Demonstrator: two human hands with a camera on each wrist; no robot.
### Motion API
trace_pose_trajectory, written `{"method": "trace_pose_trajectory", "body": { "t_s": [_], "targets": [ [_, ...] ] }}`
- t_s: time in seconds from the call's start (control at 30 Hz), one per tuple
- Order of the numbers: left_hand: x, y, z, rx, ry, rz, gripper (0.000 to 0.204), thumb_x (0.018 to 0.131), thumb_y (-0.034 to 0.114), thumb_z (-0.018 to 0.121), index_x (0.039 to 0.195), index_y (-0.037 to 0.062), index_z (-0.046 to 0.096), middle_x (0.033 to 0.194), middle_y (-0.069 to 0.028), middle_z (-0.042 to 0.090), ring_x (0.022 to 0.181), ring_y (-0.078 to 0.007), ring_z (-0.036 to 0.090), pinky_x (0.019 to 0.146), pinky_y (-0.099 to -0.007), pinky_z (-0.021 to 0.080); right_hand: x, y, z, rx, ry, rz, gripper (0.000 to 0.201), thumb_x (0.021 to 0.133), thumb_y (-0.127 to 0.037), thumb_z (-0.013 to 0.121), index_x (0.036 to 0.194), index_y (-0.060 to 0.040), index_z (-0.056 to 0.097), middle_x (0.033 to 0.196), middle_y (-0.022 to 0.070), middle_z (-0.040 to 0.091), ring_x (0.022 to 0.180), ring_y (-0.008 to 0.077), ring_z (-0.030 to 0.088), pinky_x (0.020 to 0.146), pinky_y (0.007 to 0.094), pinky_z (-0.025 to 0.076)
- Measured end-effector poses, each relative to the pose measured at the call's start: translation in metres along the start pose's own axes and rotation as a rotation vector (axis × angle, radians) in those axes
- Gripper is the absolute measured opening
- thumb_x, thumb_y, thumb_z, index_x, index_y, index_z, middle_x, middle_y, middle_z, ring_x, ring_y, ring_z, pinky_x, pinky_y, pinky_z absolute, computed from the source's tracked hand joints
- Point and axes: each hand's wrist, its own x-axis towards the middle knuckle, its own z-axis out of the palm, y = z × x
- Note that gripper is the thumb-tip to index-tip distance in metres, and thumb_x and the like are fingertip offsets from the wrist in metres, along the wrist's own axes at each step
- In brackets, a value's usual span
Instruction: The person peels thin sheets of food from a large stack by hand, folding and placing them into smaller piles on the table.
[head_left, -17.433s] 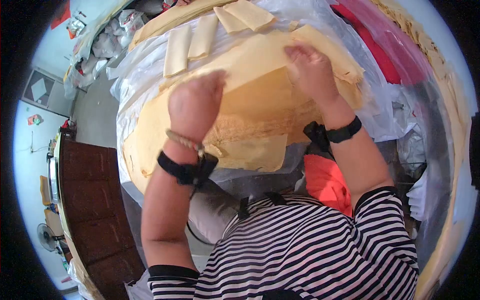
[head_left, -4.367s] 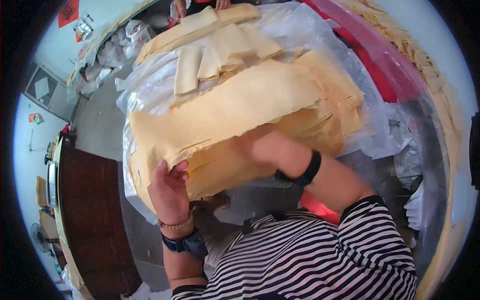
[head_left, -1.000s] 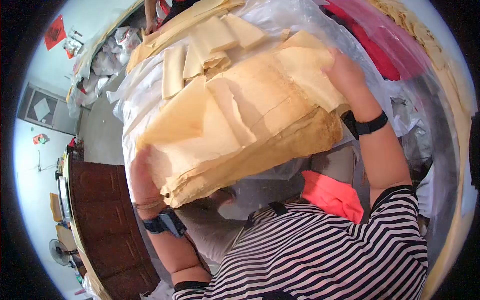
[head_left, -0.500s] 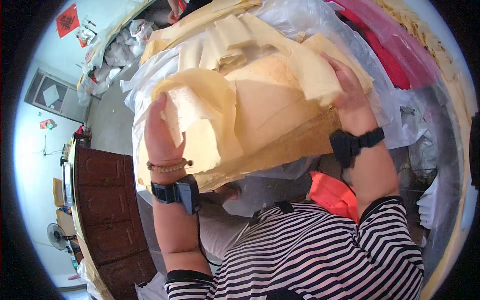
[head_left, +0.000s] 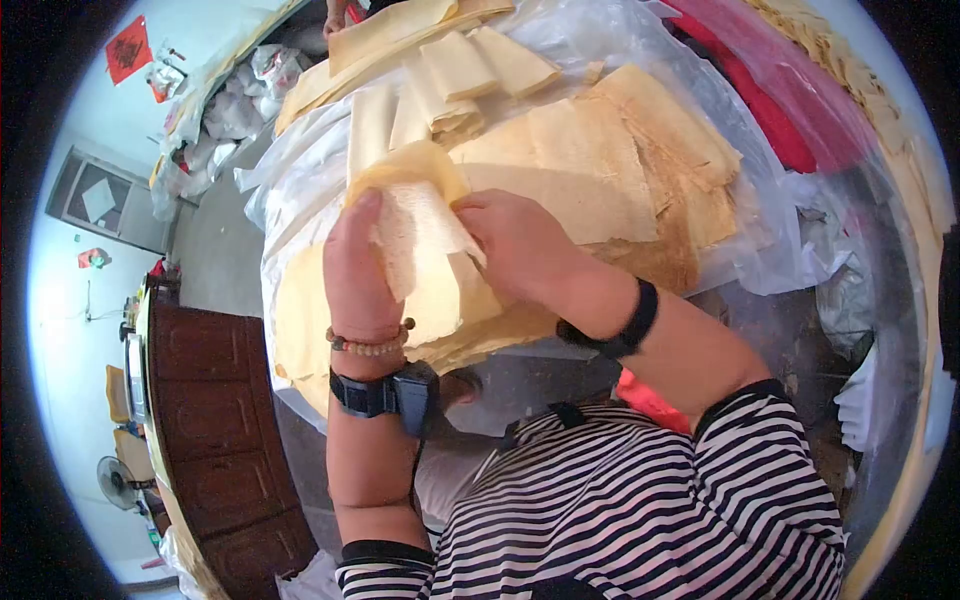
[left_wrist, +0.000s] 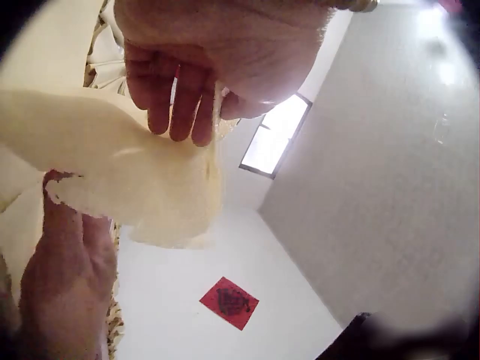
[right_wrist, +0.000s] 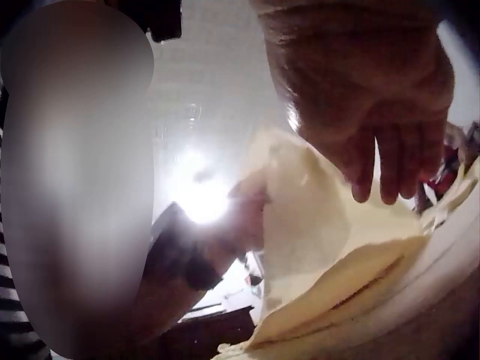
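A thin, pale-yellow tofu skin sheet [head_left: 425, 225] is raised over a stack of similar sheets [head_left: 560, 150], its upper part curling over. My left hand [head_left: 362, 265] holds its left side; in the left wrist view, the fingers [left_wrist: 180, 105] lie against the sheet with the thumb on its other side. My right hand [head_left: 515, 245] grips the right edge, close to the left hand. In the right wrist view, its fingers [right_wrist: 390, 169] reach down over the sheet, and the thumb is hidden. The stack has ragged, browner edges at the front and right.
Several folded strips [head_left: 450, 75] lie on white plastic sheeting [head_left: 590, 35] beyond the stack. Another person's hand [head_left: 335, 22] is at the far side, beside a long folded pile [head_left: 390, 45]. A brown wooden cabinet [head_left: 215, 430] stands at the left, and a red cloth [head_left: 650, 400] is near the lap.
My right hand has left the right side of the stack and come across to the left hand. The sheet, lying over the stack's left part a second ago, is now lifted and gathered between both hands.
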Motion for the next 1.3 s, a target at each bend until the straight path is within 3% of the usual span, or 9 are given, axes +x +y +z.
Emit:
{"method": "trace_pose_trajectory", "body": {
  "t_s": [0.17, 0.27, 0.33, 0.5, 0.63, 0.73, 0.83, 1.17, 1.3],
  "targets": [
    [-0.006, 0.015, -0.026, -0.033, 0.086, 0.067, 0.032, 0.102, 0.019, 0.057, 0.125, -0.0021, 0.063, 0.116, -0.0065, 0.069, 0.113, -0.0200, 0.065, 0.097, -0.0336, 0.052, -0.007, 0.025, 0.029, -0.352, -0.263, 0.097, 0.021, 0.084, -0.017, 0.068, 0.101, -0.0060, 0.068, 0.112, 0.0146, 0.067, 0.107, 0.0335, 0.064, 0.091, 0.0442, 0.050],
    [0.002, 0.015, -0.108, 0.534, 0.214, 0.534, 0.034, 0.103, 0.021, 0.053, 0.128, -0.0012, 0.062, 0.126, -0.0114, 0.068, 0.119, -0.0233, 0.064, 0.103, -0.0379, 0.051, -0.011, 0.013, 0.023, -0.432, -0.239, -0.006, 0.020, 0.085, -0.017, 0.065, 0.103, -0.0072, 0.068, 0.113, 0.0116, 0.066, 0.110, 0.0297, 0.063, 0.094, 0.0431, 0.048],
    [0.006, 0.053, -0.156, -0.408, -0.087, 0.091, 0.036, 0.104, 0.024, 0.050, 0.126, -0.0028, 0.061, 0.129, -0.0152, 0.067, 0.119, -0.0273, 0.064, 0.104, -0.0425, 0.052, -0.011, 0.019, 0.026, -0.433, -0.186, -0.052, 0.022, 0.086, -0.017, 0.062, 0.104, -0.0064, 0.068, 0.112, 0.0089, 0.066, 0.111, 0.0260, 0.062, 0.093, 0.0433, 0.046],
    [-0.025, 0.081, -0.211, 0.113, 0.139, 0.383, 0.028, 0.104, 0.016, 0.056, 0.124, -0.0017, 0.059, 0.122, -0.0126, 0.067, 0.110, -0.0228, 0.066, 0.097, -0.0356, 0.054, 0.000, -0.007, 0.015, -0.453, -0.344, 0.152, 0.021, 0.088, -0.016, 0.064, 0.106, -0.0054, 0.066, 0.124, 0.0135, 0.064, 0.118, 0.0294, 0.060, 0.104, 0.0458, 0.044],
    [-0.016, 0.064, -0.195, 0.851, 0.128, 0.666, 0.037, 0.091, -0.003, 0.066, 0.127, 0.0003, 0.058, 0.122, -0.0134, 0.066, 0.111, -0.0240, 0.066, 0.098, -0.0344, 0.052, 0.019, -0.014, 0.067, -0.493, -0.022, -0.015, 0.035, 0.090, -0.015, 0.063, 0.120, 0.0014, 0.064, 0.133, 0.0216, 0.061, 0.127, 0.0329, 0.056, 0.110, 0.0469, 0.041],
    [-0.019, 0.066, -0.150, -0.159, -0.006, 0.157, 0.042, 0.090, -0.001, 0.069, 0.130, 0.0009, 0.057, 0.128, -0.0139, 0.065, 0.119, -0.0252, 0.063, 0.104, -0.0368, 0.050, 0.043, -0.044, 0.085, -0.256, -0.042, 0.028, 0.044, 0.093, -0.013, 0.059, 0.133, 0.0067, 0.057, 0.135, 0.0270, 0.059, 0.130, 0.0370, 0.054, 0.112, 0.0458, 0.041],
    [-0.003, 0.065, -0.131, -0.299, 0.093, -0.016, 0.045, 0.087, -0.001, 0.072, 0.130, 0.0032, 0.058, 0.128, -0.0144, 0.066, 0.124, -0.0275, 0.062, 0.108, -0.0363, 0.048, 0.034, -0.017, 0.105, 0.016, -0.097, 0.305, 0.046, 0.094, -0.010, 0.055, 0.137, 0.0080, 0.053, 0.133, 0.0279, 0.059, 0.129, 0.0392, 0.055, 0.112, 0.0441, 0.041],
    [-0.005, 0.083, -0.023, 0.196, -0.562, 0.502, 0.042, 0.099, 0.027, 0.068, 0.128, -0.0035, 0.065, 0.121, -0.0092, 0.072, 0.112, -0.0184, 0.067, 0.093, -0.0315, 0.051, 0.014, 0.011, 0.062, 0.976, 0.244, 0.686, 0.041, 0.096, -0.011, 0.054, 0.134, 0.0036, 0.055, 0.131, 0.0242, 0.061, 0.124, 0.0369, 0.058, 0.108, 0.0414, 0.045],
    [-0.018, 0.046, -0.091, 0.732, -0.428, 0.342, 0.045, 0.097, 0.017, 0.068, 0.139, 0.0022, 0.060, 0.133, -0.0115, 0.068, 0.123, -0.0196, 0.061, 0.103, -0.0337, 0.045, -0.012, 0.006, 0.021, 1.090, 0.209, 0.733, 0.041, 0.096, -0.013, 0.054, 0.134, 0.0028, 0.056, 0.131, 0.0234, 0.061, 0.123, 0.0367, 0.058, 0.108, 0.0414, 0.046]
  ]
}}
